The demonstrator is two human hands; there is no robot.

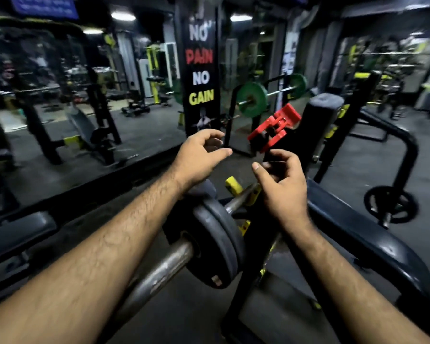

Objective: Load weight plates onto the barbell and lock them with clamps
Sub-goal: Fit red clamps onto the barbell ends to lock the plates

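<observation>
A steel barbell [159,271] runs from the lower left up to a rack with yellow hooks [233,185]. Two dark grey weight plates [217,244] sit side by side on its sleeve, and the sleeve end in front of them is bare. My right hand [282,184] is raised above the bar, its fingers curled on the dark lower part of a red clamp [274,126] that sticks up from them with its lever open. My left hand [202,157] hovers to the left of the clamp, fingers apart and holding nothing.
A black padded bench [363,239] lies to the right, with a black padded upright [322,120] behind the clamp. Another racked barbell carries green plates [252,99] further back. A dark plate [391,204] hangs on a frame at right. A padded bench [18,234] is at left.
</observation>
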